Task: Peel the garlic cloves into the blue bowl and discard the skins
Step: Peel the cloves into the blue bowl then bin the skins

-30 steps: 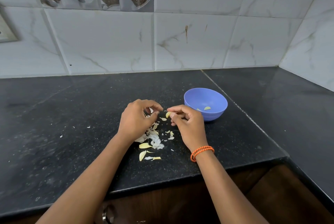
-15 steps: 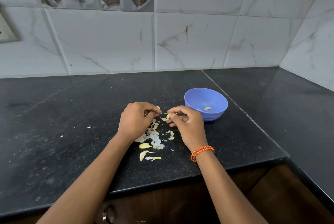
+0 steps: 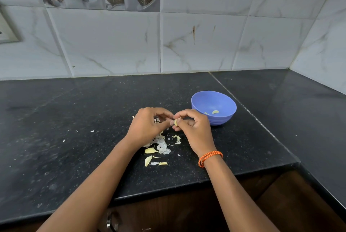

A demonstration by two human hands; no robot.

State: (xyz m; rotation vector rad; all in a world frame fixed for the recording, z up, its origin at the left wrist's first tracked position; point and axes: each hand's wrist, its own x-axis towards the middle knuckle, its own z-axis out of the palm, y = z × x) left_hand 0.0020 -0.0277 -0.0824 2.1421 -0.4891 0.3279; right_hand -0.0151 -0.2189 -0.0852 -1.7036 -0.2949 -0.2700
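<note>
The black speckled surface lies under my arms, with no writing on it that I can read. The blue bowl stands just right of my hands and holds peeled pieces. My left hand and right hand meet, fingers pinching one garlic clove between them. Skins and two cloves lie below my left hand.

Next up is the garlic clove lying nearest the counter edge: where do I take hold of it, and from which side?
Pinch the nearest garlic clove across its plump middle, coming straight down from above. It lies flat on the black counter, tilted, tapering to thin tips, with skin scraps close on its right, so a side approach would likely catch those.
</note>
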